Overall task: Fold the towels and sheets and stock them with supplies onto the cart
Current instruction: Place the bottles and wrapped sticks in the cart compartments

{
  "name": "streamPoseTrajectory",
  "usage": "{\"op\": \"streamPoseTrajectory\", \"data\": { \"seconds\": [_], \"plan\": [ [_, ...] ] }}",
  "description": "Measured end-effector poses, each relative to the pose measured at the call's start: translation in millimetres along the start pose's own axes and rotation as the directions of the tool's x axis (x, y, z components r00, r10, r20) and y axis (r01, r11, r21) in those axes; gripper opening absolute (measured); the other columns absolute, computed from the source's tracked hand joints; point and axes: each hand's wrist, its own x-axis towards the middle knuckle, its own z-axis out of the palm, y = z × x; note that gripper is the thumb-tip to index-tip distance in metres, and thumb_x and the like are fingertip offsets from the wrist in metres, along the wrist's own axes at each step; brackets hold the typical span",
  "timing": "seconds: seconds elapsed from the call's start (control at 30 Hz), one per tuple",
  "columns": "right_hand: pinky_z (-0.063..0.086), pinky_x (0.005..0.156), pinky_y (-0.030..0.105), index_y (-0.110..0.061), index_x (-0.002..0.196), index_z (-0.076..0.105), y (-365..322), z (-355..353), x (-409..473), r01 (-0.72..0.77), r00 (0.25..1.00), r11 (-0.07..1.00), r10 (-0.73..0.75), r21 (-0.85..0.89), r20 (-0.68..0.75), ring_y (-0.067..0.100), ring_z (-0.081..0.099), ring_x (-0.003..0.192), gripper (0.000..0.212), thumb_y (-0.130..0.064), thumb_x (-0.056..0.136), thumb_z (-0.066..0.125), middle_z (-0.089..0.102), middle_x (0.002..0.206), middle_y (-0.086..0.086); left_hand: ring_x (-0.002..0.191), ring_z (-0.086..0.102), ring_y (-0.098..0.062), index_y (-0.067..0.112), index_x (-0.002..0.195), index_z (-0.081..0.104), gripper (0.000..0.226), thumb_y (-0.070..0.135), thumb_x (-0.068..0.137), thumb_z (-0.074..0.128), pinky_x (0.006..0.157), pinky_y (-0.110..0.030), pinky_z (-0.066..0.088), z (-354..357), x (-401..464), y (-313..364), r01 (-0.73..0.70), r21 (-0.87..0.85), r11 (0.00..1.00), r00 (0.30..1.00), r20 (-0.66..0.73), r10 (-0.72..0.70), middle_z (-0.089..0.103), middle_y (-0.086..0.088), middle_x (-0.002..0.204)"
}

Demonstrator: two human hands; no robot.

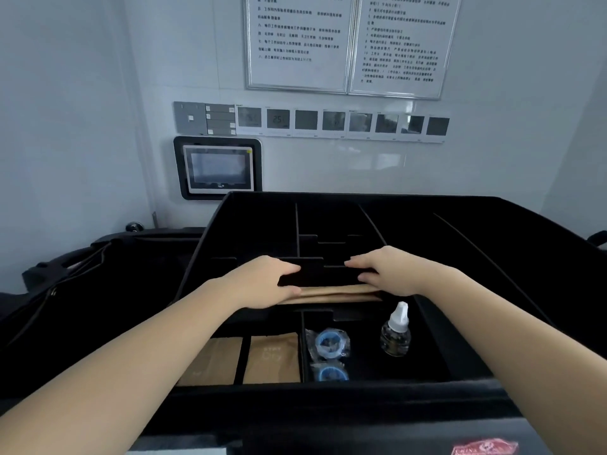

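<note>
I am looking down into the black divided tray (460,231) on top of the cart, with both arms reaching forward over it. My left hand (262,280) and my right hand (384,270) sit at opposite ends of a stack of flat tan packets (331,293) standing on edge in a middle compartment; a black divider piece (308,274) lies between the two hands, just above the packets. The left hand curls around the left end, thumb below and fingers over the top edge, so it grips the stack together with the divider. The right hand lies over the right end with fingers stretched toward the centre and thumb tucked at the packets' end; I cannot tell for sure whether it pinches them or only presses. In the near left compartments lie two tan paper sachets (272,359), side by side with a partition between them. To their right, two wrapped blue round items (328,346) lie one behind the other, and a small clear bottle with a white cap (395,333) stands upright near them in the same compartment. On the wall behind hang framed notices (348,44), a row of small control panels (331,121) and a touchscreen unit (218,167).
</note>
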Motion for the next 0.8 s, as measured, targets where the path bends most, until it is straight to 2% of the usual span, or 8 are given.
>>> {"op": "streamPoseTrajectory", "data": {
  "seconds": [0.07,0.13,0.3,0.43,0.57,0.7,0.8],
  "plan": [
    [0.031,0.113,0.029,-0.031,0.144,0.041,-3.3,-2.5,-14.1,-0.026,0.997,0.999,0.030,0.045,-0.076,0.014,0.038,0.137,0.045,-0.032,0.100,0.047,0.039,0.150,-0.009,0.138,0.036,-0.012,0.028,0.147,0.037,0.060,0.049,0.093,0.054,0.113,-0.029,0.029,-1.8,-11.2,7.0,0.005,-0.026,1.000,0.998,-0.067,-0.006,0.039,0.007,0.151],
    [0.031,0.114,0.030,-0.032,0.143,0.042,-6.1,-4.3,-30.0,-0.052,0.987,0.994,0.066,0.093,-0.148,0.013,0.038,0.137,0.044,-0.035,0.100,0.045,0.039,0.150,-0.011,0.138,0.036,-0.011,0.028,0.147,0.037,0.060,0.049,0.093,0.053,0.113,-0.028,0.030,-1.6,-21.6,14.7,-0.005,-0.066,0.998,0.993,-0.120,-0.003,0.039,0.008,0.150],
    [0.035,0.102,0.021,-0.035,0.141,0.045,-14.1,3.7,-81.5,-0.117,0.940,0.973,0.173,0.198,-0.293,0.011,0.046,0.130,0.042,-0.040,0.099,0.044,0.037,0.150,-0.014,0.139,0.035,-0.011,0.028,0.147,0.036,0.061,0.053,0.093,0.050,0.111,-0.026,0.028,8.8,-42.0,50.9,-0.087,-0.145,0.986,0.978,-0.201,0.057,0.039,0.009,0.150],
    [0.029,0.112,0.027,-0.031,0.140,0.046,-26.6,24.6,-128.4,-0.158,0.895,0.961,0.236,0.226,-0.378,0.010,0.036,0.138,0.046,-0.046,0.097,0.044,0.039,0.150,-0.011,0.138,0.036,-0.011,0.028,0.147,0.036,0.064,0.057,0.092,0.049,0.111,-0.030,0.031,26.9,-58.3,95.2,-0.159,-0.156,0.975,0.960,-0.256,0.116,0.040,0.009,0.150],
    [0.027,0.115,0.031,-0.031,0.143,0.043,-37.3,45.7,-178.4,-0.227,0.852,0.943,0.314,0.244,-0.419,0.008,0.028,0.142,0.050,-0.050,0.097,0.042,0.034,0.153,-0.011,0.139,0.033,-0.010,0.027,0.147,0.037,0.066,0.060,0.091,0.046,0.111,-0.029,0.030,47.5,-75.7,142.2,-0.240,-0.150,0.959,0.934,-0.305,0.186,0.038,0.010,0.151],
    [0.025,0.113,0.031,-0.032,0.144,0.041,-42.5,64.3,-243.2,-0.333,0.772,0.898,0.435,0.289,-0.463,0.009,0.027,0.142,0.050,-0.048,0.097,0.043,0.030,0.155,-0.010,0.143,0.025,-0.012,0.026,0.149,0.033,0.065,0.058,0.093,0.045,0.113,-0.032,0.026,75.3,-101.6,187.6,-0.328,-0.125,0.936,0.906,-0.322,0.275,0.032,0.005,0.155],
    [0.024,0.117,0.036,-0.031,0.144,0.042,-47.3,84.2,-310.2,-0.430,0.701,0.860,0.511,0.276,-0.498,0.011,0.021,0.144,0.049,-0.049,0.097,0.042,0.028,0.156,-0.008,0.145,0.019,-0.012,0.024,0.150,0.030,0.066,0.056,0.094,0.044,0.115,-0.031,0.020,101.7,-131.2,225.9,-0.393,-0.141,0.909,0.889,-0.313,0.336,0.032,0.004,0.155]
  ]
}}
